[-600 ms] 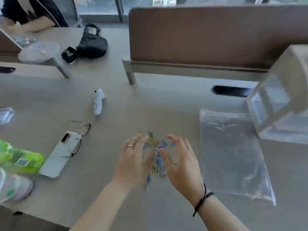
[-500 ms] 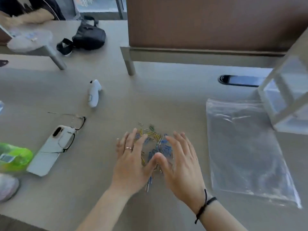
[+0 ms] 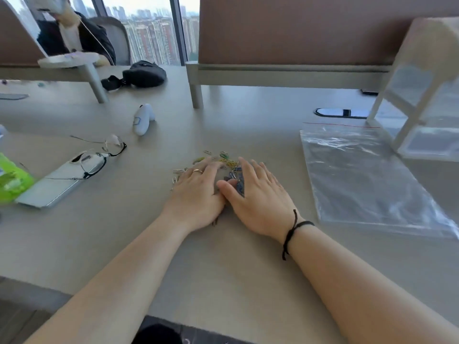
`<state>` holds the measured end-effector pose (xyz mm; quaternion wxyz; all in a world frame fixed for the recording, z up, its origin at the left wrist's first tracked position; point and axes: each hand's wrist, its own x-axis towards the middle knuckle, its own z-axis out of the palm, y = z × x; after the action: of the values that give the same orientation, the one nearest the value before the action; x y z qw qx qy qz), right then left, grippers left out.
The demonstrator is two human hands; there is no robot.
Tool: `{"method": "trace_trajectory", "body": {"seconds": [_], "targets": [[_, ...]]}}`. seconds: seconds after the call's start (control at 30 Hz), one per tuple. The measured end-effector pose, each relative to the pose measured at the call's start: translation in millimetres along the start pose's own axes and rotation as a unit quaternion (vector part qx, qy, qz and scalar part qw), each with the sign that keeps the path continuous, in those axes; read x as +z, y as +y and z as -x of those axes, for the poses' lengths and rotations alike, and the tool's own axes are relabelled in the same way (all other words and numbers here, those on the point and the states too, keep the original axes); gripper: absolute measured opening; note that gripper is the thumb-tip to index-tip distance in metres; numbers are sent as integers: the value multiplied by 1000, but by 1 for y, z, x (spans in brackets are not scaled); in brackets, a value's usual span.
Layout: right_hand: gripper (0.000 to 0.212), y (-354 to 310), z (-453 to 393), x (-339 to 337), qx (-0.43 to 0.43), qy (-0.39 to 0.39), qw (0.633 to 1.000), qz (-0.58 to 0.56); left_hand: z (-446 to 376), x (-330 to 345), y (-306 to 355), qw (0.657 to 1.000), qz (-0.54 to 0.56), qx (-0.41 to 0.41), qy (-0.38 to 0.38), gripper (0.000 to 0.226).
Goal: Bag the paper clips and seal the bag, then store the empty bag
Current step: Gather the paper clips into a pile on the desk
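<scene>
A heap of coloured paper clips (image 3: 227, 158) lies on the grey table, mostly hidden under my hands. My left hand (image 3: 198, 192) lies flat on the left side of the heap, fingers apart, a ring on one finger. My right hand (image 3: 258, 197) lies flat on the right side, its thumb touching the left hand. Blue clips show between the two hands, yellow and green ones beyond the fingertips. A clear zip bag (image 3: 367, 184) with a red seal line lies flat to the right, apart from my right hand.
A white phone (image 3: 57, 182) with glasses (image 3: 109, 150) on it lies at the left, beside a green packet (image 3: 12, 182). A white controller (image 3: 142, 119) sits further back. A clear plastic box (image 3: 422, 95) stands at the right. A black pouch (image 3: 144, 74) and a person are at the back left.
Both hands have come down flat onto the clip heap and drawn together; the clips are more covered. The camera has tilted up.
</scene>
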<state>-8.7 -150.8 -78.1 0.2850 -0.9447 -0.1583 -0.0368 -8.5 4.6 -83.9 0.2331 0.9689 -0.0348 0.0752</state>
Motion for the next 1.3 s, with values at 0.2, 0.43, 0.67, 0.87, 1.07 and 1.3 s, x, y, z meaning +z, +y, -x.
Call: {"method": "trace_trajectory", "body": {"seconds": [0.2,0.43,0.67,0.87,1.07,1.3], "targets": [[66,-3,11,-12,-27,39,998,-37,8,-6,6,1000,17,3,16,48],[51,2,14,-13,-43,78,996,-27,12,-9,12,999,-2,14,46,43],[28,41,30,-25,34,230,963,137,10,-7,12,996,-21,3,90,36],[40,70,48,-60,227,185,933,208,12,-6,12,988,-48,39,140,29],[30,71,49,-62,195,209,943,169,13,-3,8,983,-63,66,163,34],[36,78,48,-62,202,271,940,52,22,-5,11,978,-63,90,180,44]]}}
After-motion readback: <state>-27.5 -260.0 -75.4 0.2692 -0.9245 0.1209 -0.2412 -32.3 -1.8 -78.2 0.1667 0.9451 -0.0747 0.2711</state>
